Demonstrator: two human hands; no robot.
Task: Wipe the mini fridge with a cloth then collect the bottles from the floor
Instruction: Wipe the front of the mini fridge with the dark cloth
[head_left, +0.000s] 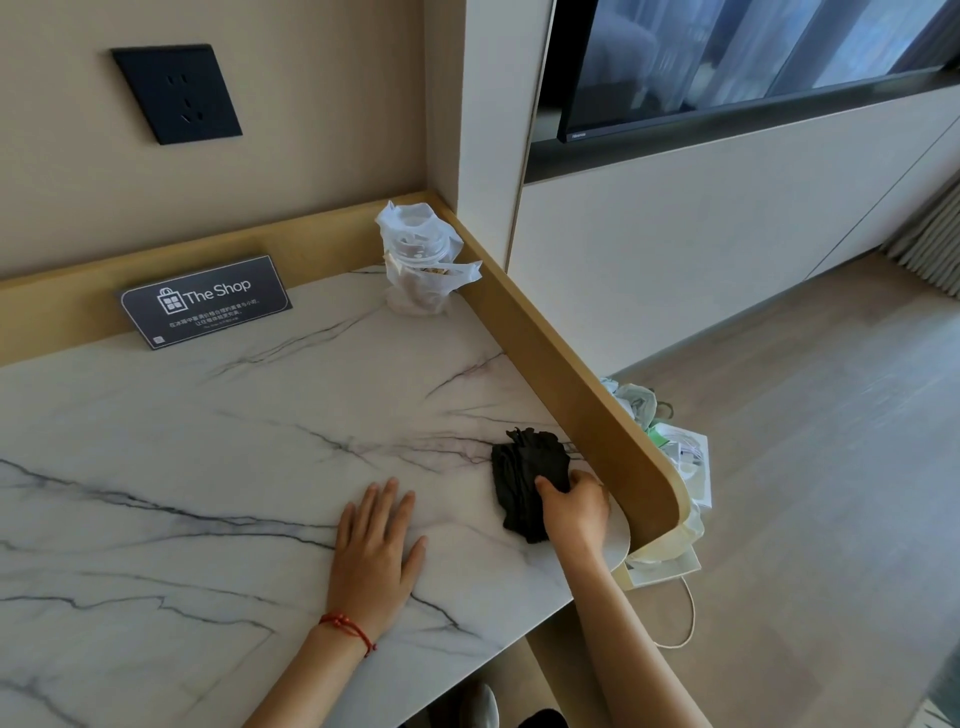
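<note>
2 hands: R hand (574, 506) grips 1 cloth (524, 480), L hand (376, 545) flat.

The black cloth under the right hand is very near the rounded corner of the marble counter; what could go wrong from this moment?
1. The crumpled black cloth, gripped by the right hand, could slip off the white marble counter at the rounded corner, landing on the paper bag below.
2. A wide sweep toward the back could topple the plastic-wrapped cup.
3. The left hand rests flat, so that patch may go unwiped.
</note>
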